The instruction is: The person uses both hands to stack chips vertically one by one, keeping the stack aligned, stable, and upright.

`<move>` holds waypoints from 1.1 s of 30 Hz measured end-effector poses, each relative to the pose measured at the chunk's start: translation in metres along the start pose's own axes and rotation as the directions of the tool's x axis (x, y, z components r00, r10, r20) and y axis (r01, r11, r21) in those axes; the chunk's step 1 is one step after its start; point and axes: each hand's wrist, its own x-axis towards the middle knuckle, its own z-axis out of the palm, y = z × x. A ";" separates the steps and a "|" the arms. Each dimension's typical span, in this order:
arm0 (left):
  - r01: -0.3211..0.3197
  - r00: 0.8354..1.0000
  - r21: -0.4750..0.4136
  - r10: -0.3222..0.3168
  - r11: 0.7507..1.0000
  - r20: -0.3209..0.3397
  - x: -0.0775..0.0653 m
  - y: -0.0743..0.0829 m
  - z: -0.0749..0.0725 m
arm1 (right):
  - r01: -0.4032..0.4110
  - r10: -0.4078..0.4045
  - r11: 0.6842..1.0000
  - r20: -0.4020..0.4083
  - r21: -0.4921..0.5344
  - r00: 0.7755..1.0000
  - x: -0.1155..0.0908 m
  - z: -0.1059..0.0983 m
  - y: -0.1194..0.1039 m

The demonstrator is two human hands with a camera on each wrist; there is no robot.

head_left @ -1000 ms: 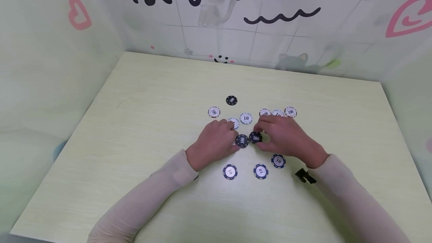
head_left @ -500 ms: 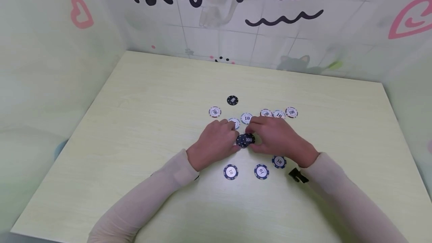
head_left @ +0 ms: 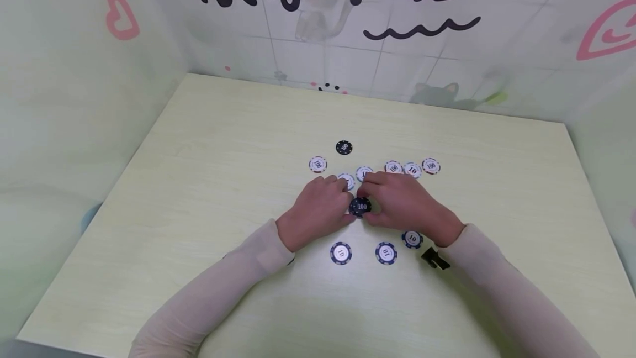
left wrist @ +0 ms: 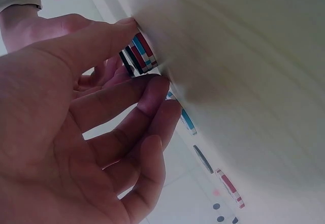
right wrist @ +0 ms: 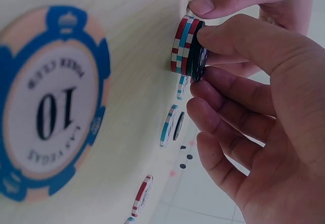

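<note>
Near the middle of the table, a small stack of poker chips (right wrist: 182, 46) shows red, teal and black edges in the right wrist view. On its top lies a black poker chip (head_left: 362, 206) marked 100, pinched between the thumb and index finger of my right hand (head_left: 406, 201). From the other side, my left hand (head_left: 319, 207) steadies the stack, its thumb and curled index finger at the edges (left wrist: 144, 51). The black chip sits nearly in line over the stack. Pale chips (head_left: 348, 181) lie just beyond both hands, one partly covered by the left fingers.
A loose black chip (head_left: 344, 147) and a red-edged white chip (head_left: 318, 164) lie farther back. Several white chips (head_left: 431, 166) line up at back right. Blue-edged chips (head_left: 340, 253) marked 10 lie nearer the front. A patterned wall (head_left: 298, 54) bounds the table's back.
My right hand has moved left, bringing the black chip from beside the stack onto its top. The left hand has stayed in place at the stack.
</note>
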 end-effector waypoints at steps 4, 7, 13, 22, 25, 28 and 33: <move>-0.002 1.000 0.000 0.002 1.000 -0.002 -0.001 0.000 0.001 | 0.004 -0.004 1.000 -0.002 0.001 1.000 0.001 0.002 -0.001; -0.002 1.000 0.001 0.002 1.000 0.002 -0.001 0.000 0.001 | -0.001 0.002 1.000 0.005 -0.006 1.000 0.001 0.003 -0.003; -0.009 1.000 0.004 0.009 1.000 -0.006 -0.002 0.000 0.001 | -0.004 0.005 1.000 0.006 -0.011 1.000 0.001 0.004 -0.004; -0.011 1.000 0.006 0.011 1.000 -0.026 -0.003 -0.001 0.004 | -0.009 0.009 1.000 0.000 0.005 1.000 0.002 0.008 -0.004; -0.015 0.999 0.015 0.016 1.000 -0.028 -0.003 -0.002 0.005 | -0.022 0.022 1.000 0.007 0.011 1.000 0.003 0.009 -0.004; -0.019 0.999 0.021 0.020 1.000 -0.028 -0.004 -0.002 0.006 | -0.032 0.032 0.999 0.012 0.016 0.999 0.002 0.008 -0.005; -0.013 1.000 0.014 0.013 1.000 -0.020 -0.003 -0.002 0.005 | -0.058 0.057 0.998 0.028 0.013 0.998 0.000 0.007 -0.004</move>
